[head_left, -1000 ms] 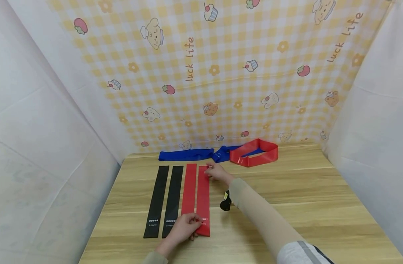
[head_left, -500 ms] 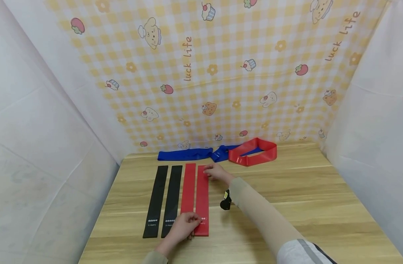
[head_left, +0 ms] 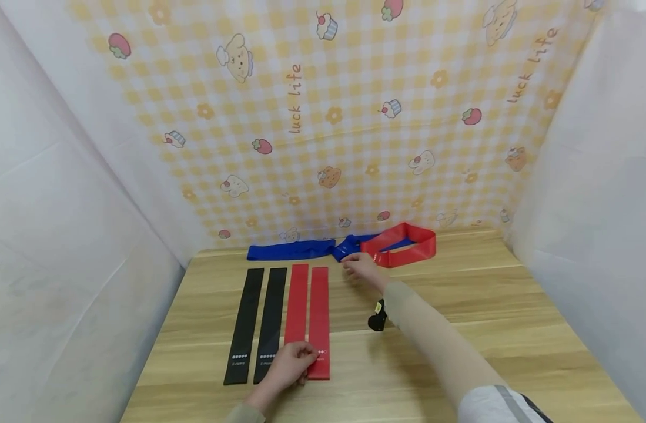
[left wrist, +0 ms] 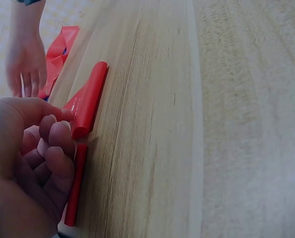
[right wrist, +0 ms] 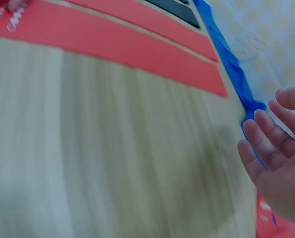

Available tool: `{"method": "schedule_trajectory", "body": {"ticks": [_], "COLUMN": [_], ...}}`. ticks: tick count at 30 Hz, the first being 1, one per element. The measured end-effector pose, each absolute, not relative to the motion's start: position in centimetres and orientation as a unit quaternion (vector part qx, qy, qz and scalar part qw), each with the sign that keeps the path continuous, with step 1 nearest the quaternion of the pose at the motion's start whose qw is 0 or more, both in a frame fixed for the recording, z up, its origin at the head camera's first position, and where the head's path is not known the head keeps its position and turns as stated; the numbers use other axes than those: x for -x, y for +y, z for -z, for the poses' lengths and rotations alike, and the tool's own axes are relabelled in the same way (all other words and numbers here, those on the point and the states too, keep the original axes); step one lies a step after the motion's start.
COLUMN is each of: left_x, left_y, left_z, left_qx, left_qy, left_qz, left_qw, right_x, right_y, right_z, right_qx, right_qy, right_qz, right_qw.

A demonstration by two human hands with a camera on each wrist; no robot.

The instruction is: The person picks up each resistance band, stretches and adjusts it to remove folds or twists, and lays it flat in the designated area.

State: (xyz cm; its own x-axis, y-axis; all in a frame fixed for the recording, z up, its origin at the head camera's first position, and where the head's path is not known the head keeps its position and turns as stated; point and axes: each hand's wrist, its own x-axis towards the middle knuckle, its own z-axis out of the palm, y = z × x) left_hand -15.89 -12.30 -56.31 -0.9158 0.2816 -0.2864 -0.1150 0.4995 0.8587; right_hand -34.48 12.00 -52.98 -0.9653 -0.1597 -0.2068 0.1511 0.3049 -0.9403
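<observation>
Two black resistance bands (head_left: 247, 320) and two red resistance bands lie flat side by side on the table. My left hand (head_left: 290, 367) is at the near end of the rightmost red resistance band (head_left: 319, 311), fingers curled, pinching its left edge near the white print. The left wrist view shows the fingertips against that red band (left wrist: 90, 101). My right hand (head_left: 366, 269) is above the table, short of a blue band (head_left: 345, 249) and a red loop band (head_left: 425, 251). In the right wrist view the right hand (right wrist: 281, 153) has loosely bent fingers and holds nothing.
Another blue band (head_left: 291, 251) stretches along the back of the table (head_left: 460, 329), below the checked cloth (head_left: 328, 135). White sheets hang on both sides. A small black device (head_left: 377, 320) shows beside the right sleeve.
My right hand has let go of the far end of the rightmost red band and moved right, toward the blue and red bands at the back. The left hand stays at the near end.
</observation>
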Motion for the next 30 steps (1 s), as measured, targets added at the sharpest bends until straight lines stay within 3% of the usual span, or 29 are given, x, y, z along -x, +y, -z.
{"method": "schedule_trajectory", "body": {"ticks": [14,30], "left_x": [16.0,15.9], "left_y": [-13.0,-12.7], "left_z": [56.5,56.8], "left_qx": [-0.04,-0.021], "left_qy": [0.821,0.802], "left_qz": [-0.533,-0.556], "left_qw": [0.201,0.216], "right_x": [34.9,34.4], "right_y": [20.2,22.1], "right_z": [53.2,53.9], "right_qx": [-0.127,-0.128], "right_qy": [0.836,0.872], "right_qz": [0.533,0.471], "right_qw": [-0.036,-0.024]}}
